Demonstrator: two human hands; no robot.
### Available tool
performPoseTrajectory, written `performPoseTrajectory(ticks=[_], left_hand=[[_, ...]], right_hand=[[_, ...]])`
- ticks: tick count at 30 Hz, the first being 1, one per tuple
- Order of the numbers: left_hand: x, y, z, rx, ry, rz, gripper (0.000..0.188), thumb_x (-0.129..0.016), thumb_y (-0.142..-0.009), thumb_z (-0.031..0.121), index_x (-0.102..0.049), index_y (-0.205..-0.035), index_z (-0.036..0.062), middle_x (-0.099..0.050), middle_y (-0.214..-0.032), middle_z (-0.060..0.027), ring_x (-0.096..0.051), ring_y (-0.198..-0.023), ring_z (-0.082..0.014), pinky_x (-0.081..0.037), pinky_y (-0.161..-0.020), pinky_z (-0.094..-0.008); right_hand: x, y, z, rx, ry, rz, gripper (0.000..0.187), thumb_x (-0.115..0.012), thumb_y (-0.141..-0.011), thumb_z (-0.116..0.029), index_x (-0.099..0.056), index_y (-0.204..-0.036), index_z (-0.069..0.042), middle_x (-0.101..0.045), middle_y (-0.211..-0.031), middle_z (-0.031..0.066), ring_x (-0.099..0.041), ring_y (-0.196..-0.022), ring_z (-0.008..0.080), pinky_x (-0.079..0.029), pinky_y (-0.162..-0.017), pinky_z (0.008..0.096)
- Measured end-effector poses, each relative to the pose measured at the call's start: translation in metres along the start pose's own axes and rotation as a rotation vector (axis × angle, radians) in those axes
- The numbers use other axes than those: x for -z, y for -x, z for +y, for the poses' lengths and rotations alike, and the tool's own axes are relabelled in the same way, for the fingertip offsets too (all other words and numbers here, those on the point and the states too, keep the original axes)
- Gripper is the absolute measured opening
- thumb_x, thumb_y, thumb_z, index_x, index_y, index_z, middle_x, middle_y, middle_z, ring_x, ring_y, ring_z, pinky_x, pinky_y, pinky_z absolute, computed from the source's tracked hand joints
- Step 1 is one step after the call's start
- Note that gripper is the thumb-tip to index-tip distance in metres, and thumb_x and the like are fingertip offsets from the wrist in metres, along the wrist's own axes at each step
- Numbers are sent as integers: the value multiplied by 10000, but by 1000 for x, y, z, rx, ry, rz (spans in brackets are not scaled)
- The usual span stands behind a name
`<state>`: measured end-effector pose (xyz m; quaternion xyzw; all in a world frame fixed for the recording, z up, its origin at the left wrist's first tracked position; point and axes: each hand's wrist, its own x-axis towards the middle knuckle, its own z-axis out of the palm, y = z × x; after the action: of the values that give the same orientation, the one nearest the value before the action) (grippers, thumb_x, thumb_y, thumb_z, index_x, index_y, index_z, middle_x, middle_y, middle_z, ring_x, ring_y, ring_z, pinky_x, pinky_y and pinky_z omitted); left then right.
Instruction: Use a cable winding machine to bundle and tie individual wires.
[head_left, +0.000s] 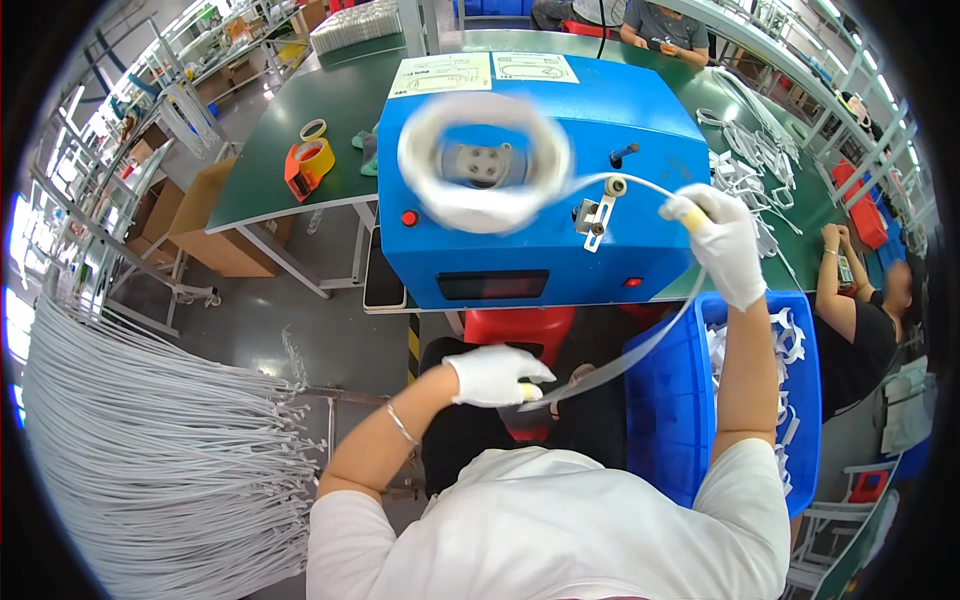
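On the front of a blue winding machine (pixel 650 110), a white coil (pixel 420 150) is smeared into a ring by motion around a metal hub (pixel 485 165). A white cable (pixel 640 181) runs from it past a small guide roller (pixel 616 186) to my right hand (pixel 728 250), gloved in white, with the fingers closed on it. Below that hand the cable hangs in a blurred curve toward my lap. My left hand (pixel 500 377), also gloved, is held low beside the cable's lower stretch, fingers extended and thumb apart; whether it touches the cable is unclear.
A blue bin (pixel 660 440) with white scraps stands at my right. Many white cables (pixel 170 440) hang on a rack at my left. On the green table (pixel 290 150) are tape rolls (pixel 316 160) and loose white cables (pixel 760 150). Another person (pixel 860 330) sits at the right.
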<state>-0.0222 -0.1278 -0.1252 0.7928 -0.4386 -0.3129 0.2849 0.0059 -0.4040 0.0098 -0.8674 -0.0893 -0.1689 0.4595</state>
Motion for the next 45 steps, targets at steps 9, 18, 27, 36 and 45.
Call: performPoseTrajectory(ticks=[9, 18, 27, 36, 45], left_hand=[[210, 58, 88, -381, -235, 734, 161, -633, -821, 72, -728, -950, 72, -697, -932, -95, -655, -891, -221, -507, -837, -311], [262, 25, 70, -157, -752, 703, 189, -679, -783, 102, -749, -952, 149, -693, -903, -93, -624, -773, -187, -510, -762, -311], [227, 79, 54, 191, -570, 802, 217, -586, -827, 117, -732, -987, 98, -690, -896, -147, -652, -786, -274, -522, -777, -338], [186, 47, 59, 42, -703, 1165, 161, -609, -809, 129, -675, -923, 37, -649, -902, -166, -647, -828, -333, -527, -775, -399], [190, 43, 54, 99, -819, 1160, 148, -626, -789, 99, -732, -880, 49, -652, -877, -155, -661, -798, -281, -542, -736, -356]], right_hand=[[-27, -123, -17, 614, 366, 202, 106, -647, -841, -98, -673, -896, -12, -640, -795, 125, -601, -708, 210, -477, -681, 284], [-84, -139, -80, 855, 350, 243, 160, -641, -822, -68, -691, -974, -58, -647, -939, 95, -625, -862, 266, -501, -751, 325], [-84, -79, -96, 818, 778, -39, 182, -670, -733, -73, -699, -907, -116, -607, -873, 56, -608, -840, 251, -516, -704, 338], [-83, -96, -98, 476, 546, -270, 194, -630, -798, -82, -672, -988, -73, -616, -968, 149, -606, -885, 317, -503, -798, 342], [-99, -110, -86, 112, -110, -325, 281, -613, -919, -270, -662, -1048, -26, -648, -897, 93, -627, -776, 147, -531, -772, 289]])
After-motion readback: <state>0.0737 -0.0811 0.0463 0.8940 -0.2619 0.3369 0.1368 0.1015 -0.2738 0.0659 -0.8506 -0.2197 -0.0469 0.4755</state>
